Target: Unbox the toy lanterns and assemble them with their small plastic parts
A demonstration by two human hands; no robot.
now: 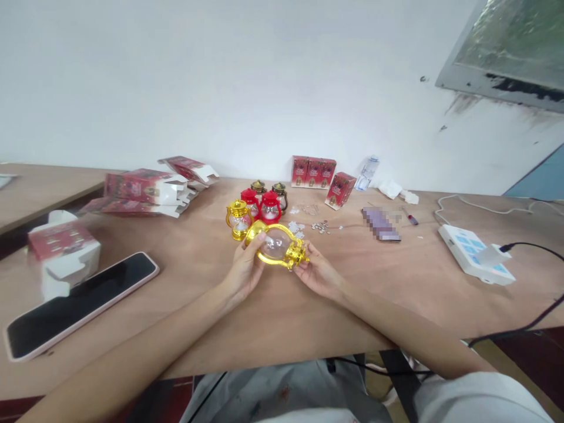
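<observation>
A gold toy lantern (pixel 278 244) with a clear globe lies sideways between my two hands, above the table. My left hand (pixel 247 263) grips its base end, thumb on top. Fingers of my right hand (pixel 318 271) close on the ornate top end. Just behind stand several more small lanterns: a gold one (pixel 239 220), a red one (pixel 270 207) beside another red one, and two dark bronze ones, one being the bronze lantern (pixel 280 194). Small white paper bits (pixel 296 228) and a scatter of button cells or similar small round discs (pixel 321 227) lie to their right.
Red printed boxes (pixel 314 172) stand by the wall, with opened cartons (pixel 141 187) at left. A large phone (pixel 83 305) lies front left. On the right are a blurred purple item (pixel 381 224), a small screwdriver-like tool (pixel 411 218), a power strip (pixel 476 255) with cables, and a bottle (pixel 367 173).
</observation>
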